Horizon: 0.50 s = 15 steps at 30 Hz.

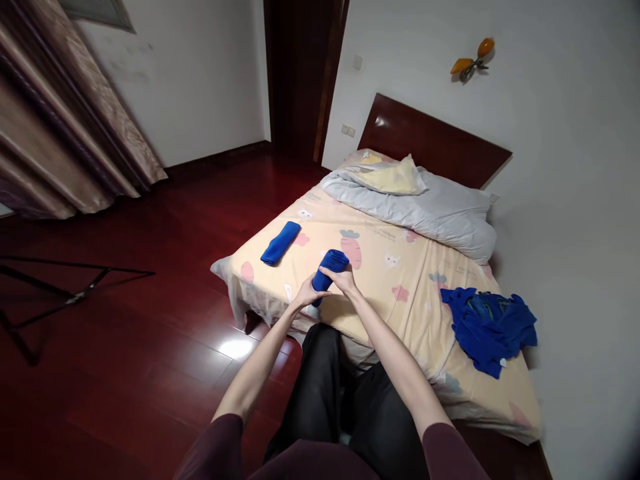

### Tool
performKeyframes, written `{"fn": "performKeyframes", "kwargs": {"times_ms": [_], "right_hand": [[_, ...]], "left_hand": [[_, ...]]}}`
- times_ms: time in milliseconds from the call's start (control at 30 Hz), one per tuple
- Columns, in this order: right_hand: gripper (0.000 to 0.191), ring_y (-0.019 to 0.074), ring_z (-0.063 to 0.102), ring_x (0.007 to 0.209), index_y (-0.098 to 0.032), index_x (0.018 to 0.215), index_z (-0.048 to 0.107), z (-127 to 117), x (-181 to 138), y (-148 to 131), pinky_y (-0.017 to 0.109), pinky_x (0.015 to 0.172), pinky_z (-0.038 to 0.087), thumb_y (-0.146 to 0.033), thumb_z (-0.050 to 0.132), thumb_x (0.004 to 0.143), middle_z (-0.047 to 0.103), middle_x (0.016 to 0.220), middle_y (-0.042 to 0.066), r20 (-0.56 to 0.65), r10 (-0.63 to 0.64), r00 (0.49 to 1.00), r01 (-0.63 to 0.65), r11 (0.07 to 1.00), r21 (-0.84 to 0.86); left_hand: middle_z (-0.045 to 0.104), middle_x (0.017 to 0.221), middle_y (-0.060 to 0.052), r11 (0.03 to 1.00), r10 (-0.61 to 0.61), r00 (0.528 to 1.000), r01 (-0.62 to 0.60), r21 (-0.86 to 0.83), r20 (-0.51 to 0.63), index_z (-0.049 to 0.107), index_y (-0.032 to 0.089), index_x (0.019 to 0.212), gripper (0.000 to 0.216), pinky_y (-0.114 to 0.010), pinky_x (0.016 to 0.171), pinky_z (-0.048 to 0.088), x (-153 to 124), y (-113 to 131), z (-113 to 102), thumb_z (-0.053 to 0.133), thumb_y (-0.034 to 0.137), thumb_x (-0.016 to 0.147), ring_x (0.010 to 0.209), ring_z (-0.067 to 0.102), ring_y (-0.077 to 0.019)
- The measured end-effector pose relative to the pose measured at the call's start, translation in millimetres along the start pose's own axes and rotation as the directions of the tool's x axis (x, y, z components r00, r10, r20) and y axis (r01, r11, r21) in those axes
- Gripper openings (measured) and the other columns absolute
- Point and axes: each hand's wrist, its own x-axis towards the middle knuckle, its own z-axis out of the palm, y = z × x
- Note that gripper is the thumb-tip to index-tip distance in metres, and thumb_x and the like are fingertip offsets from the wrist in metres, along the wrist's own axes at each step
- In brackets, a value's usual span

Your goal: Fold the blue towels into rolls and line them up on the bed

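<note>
A rolled blue cloth (332, 261), perhaps a garment, is held between both hands above the near edge of the bed (370, 293). My left hand (309, 292) grips its lower left end. Across its right side lies my right hand (343, 280), fingers wrapped round the roll. To the left, a second rolled blue cloth (281, 243) rests on the patterned sheet. A loose heap of blue clothing (493, 327) lies crumpled at the right side of the bed.
A grey quilt (445, 207) and a yellow pillow (395, 177) lie toward the dark wooden headboard (430, 137). Black tripod-like legs (65, 300) stand on the red floor at left. Curtains (65, 120) hang at the far left, and a white wall borders the bed's right side.
</note>
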Motion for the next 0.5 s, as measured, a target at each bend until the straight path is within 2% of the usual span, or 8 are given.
{"fn": "performKeyframes", "kwargs": {"times_ms": [100, 233, 367, 500], "right_hand": [[0.039, 0.0239, 0.074, 0.085, -0.019, 0.079, 0.075, 33.2, 22.5, -10.2, 0.04, 0.085, 0.063, -0.045, 0.092, 0.056, 0.08, 0.087, 0.005, 0.004, -0.032, 0.999, 0.031, 0.999, 0.032], [0.043, 0.0239, 0.074, 0.087, -0.019, 0.086, 0.076, 66.1, 57.0, -20.9, 0.039, 0.086, 0.064, -0.044, 0.094, 0.055, 0.08, 0.091, 0.004, 0.005, -0.072, 0.997, 0.071, 0.995, 0.076], [0.051, 0.0247, 0.075, 0.089, -0.018, 0.097, 0.078, 88.5, 89.7, -20.1, 0.04, 0.087, 0.064, -0.046, 0.094, 0.056, 0.081, 0.095, 0.005, 0.001, -0.087, 0.996, 0.086, 0.985, 0.147], [0.053, 0.0267, 0.076, 0.091, -0.017, 0.094, 0.077, 106.9, 114.3, -7.4, 0.041, 0.088, 0.064, -0.047, 0.095, 0.054, 0.081, 0.098, 0.008, -0.023, -0.049, 0.999, 0.052, 0.983, 0.178]], "left_hand": [[0.075, 0.097, -0.009, 0.999, -0.011, 0.99, 0.016, 0.031, -0.138, 0.071, 0.017, 0.116, 0.068, -0.045, 0.087, 0.059, 13.6, -20.1, -9.7, 0.095, 0.026, 0.053, 0.093, 0.072, -0.03], [0.076, 0.098, -0.011, 0.997, 0.015, 0.961, 0.006, 0.073, -0.275, 0.071, 0.016, 0.114, 0.061, -0.044, 0.083, 0.059, 43.8, -40.4, -30.6, 0.089, 0.025, 0.057, 0.087, 0.071, -0.0286], [0.076, 0.101, -0.013, 0.995, -0.006, 0.94, 0.039, 0.089, -0.341, 0.069, 0.015, 0.114, 0.056, -0.043, 0.081, 0.06, 74.7, -56.2, -57.8, 0.082, 0.024, 0.061, 0.089, 0.072, -0.0296], [0.075, 0.106, -0.012, 0.99, 0.002, 0.929, 0.05, 0.133, -0.369, 0.067, 0.016, 0.12, 0.06, -0.045, 0.088, 0.06, 94.7, -69.8, -79.6, 0.081, 0.023, 0.062, 0.103, 0.072, -0.0347]]}}
